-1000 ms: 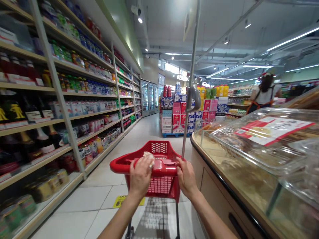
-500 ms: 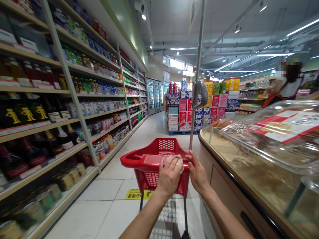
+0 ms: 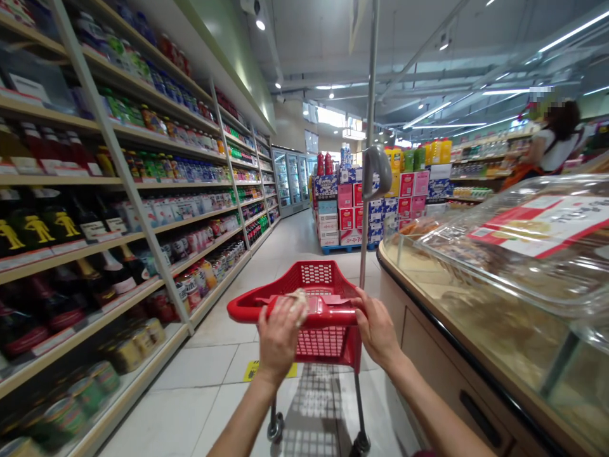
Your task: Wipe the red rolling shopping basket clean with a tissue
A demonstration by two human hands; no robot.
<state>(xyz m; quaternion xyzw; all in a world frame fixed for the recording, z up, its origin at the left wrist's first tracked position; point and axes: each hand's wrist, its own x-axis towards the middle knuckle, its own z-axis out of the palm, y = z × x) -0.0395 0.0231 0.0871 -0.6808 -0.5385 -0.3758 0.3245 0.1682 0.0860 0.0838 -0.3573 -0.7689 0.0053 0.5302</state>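
A red plastic shopping cart [image 3: 328,346] stands in front of me, its handle bar [image 3: 328,315] crossing the middle of the view. My left hand [image 3: 280,333] is closed over a whitish crumpled cloth [image 3: 299,307], pressed onto the left part of the handle. The right end of that handle is gripped by my right hand [image 3: 375,324], fingers curled round the red rim. A grey metal pole [image 3: 368,127] with a grey rounded fitting [image 3: 377,172] rises beyond the cart's right side.
Shelves [image 3: 157,184] of bottles and cans line the left. At right, a display counter [image 3: 404,279] carries clear plastic food packs [image 3: 523,235]. Stacked drink boxes [image 3: 349,209] stand ahead, glass-door fridges [image 3: 290,181] behind. A person [image 3: 547,146] is at far right. A yellow floor sign [image 3: 252,370] lies under the cart.
My left hand has slid left along the handle with the cloth. My right hand stays at the right end. The camera view has shifted slightly.
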